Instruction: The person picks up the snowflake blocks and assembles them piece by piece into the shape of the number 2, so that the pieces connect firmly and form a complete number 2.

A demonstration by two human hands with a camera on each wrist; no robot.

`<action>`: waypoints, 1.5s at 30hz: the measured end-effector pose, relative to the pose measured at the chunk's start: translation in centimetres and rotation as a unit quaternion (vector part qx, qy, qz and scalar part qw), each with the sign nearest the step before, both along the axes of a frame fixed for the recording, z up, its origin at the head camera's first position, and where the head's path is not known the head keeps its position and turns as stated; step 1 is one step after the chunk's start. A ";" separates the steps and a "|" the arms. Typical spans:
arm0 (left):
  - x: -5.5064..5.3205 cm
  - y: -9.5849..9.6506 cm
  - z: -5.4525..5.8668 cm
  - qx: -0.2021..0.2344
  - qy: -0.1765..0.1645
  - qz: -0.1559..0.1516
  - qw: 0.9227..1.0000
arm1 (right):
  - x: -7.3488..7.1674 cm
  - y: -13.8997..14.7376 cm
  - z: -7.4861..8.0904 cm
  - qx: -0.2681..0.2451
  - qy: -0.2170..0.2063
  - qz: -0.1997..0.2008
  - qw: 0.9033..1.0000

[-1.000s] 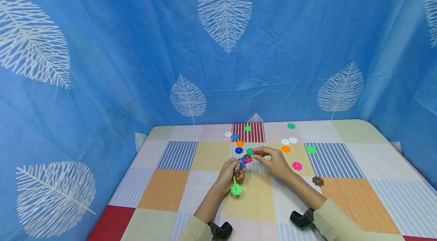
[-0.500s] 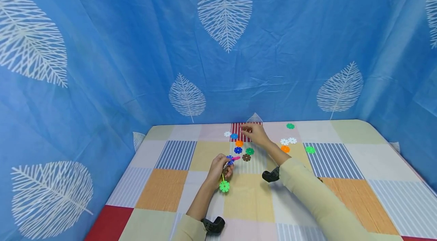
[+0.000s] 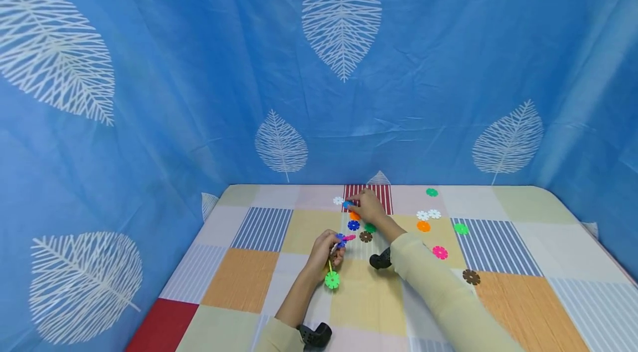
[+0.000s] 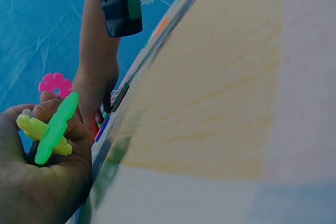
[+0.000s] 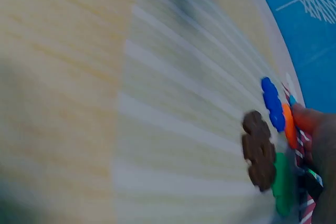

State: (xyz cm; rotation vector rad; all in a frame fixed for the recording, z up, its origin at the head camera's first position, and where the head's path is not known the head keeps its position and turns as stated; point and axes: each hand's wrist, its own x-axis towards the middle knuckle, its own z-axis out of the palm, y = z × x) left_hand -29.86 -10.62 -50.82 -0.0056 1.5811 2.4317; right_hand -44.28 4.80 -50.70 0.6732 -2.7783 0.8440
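Note:
My left hand (image 3: 325, 255) grips a chain of linked plastic snowflake discs. A bright green disc (image 3: 332, 280) hangs below the fingers, joined to a yellow disc (image 4: 34, 128). At its upper end are a blue disc (image 3: 341, 240) and a pink disc (image 4: 55, 84). Part of the chain is hidden by the fingers. My right hand (image 3: 370, 207) reaches across to the far side, with thumb and fingertips pinching a light blue disc (image 3: 347, 205) on the cloth. An orange disc (image 3: 355, 216) lies just beneath that hand, partly covered.
Near the hands lie a dark blue disc (image 3: 353, 225), a brown disc (image 3: 366, 237) and a green disc (image 3: 370, 228). A white disc (image 3: 338, 200) sits at the back. More discs, including a pink one (image 3: 440, 253), are spread rightward on the patchwork cloth (image 3: 239, 280).
My right hand went from beside the chain to the back of the cloth, then left to the light blue disc. My left hand shifted slightly left, still holding the chain.

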 end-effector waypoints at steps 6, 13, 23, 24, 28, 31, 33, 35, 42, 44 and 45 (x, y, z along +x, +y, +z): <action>0.2 0.2 0.0 -0.010 0.003 -0.007 1.000 | 1.0 0.0 0.1 -0.127 -0.037 -0.024 0.991; 0.3 0.5 0.0 -0.021 0.005 0.003 1.000 | 4.5 2.1 2.3 -0.336 -0.127 0.021 0.933; 0.6 1.9 0.2 -0.011 0.001 -0.015 1.000 | 12.2 5.2 2.5 -0.461 -0.214 0.000 0.861; 0.7 2.1 0.1 -0.012 0.005 -0.018 1.000 | 12.7 5.3 2.2 -0.467 -0.214 -0.004 0.858; 0.9 2.6 0.0 -0.012 0.014 -0.024 1.000 | 14.3 5.6 1.2 -0.466 -0.218 -0.011 0.857; 1.0 2.8 -0.2 -0.013 0.015 -0.030 0.999 | 14.9 5.8 0.6 -0.468 -0.227 -0.013 0.854; 1.0 2.8 -0.3 -0.016 0.017 -0.035 0.999 | 15.1 5.8 0.2 -0.471 -0.229 -0.008 0.852; 1.1 2.7 -0.2 -0.022 0.019 -0.044 0.999 | 15.1 5.7 0.0 -0.476 -0.225 -0.005 0.850; 2.4 2.8 1.8 -0.045 0.044 -0.055 0.996 | 15.4 5.5 0.0 -0.484 -0.215 -0.003 0.848; 2.5 2.8 1.8 -0.051 0.052 -0.055 0.996 | 15.5 5.4 0.0 -0.488 -0.216 0.001 0.846; 2.5 2.8 1.8 -0.055 0.056 -0.055 0.995 | 15.6 5.4 0.0 -0.490 -0.217 0.003 0.844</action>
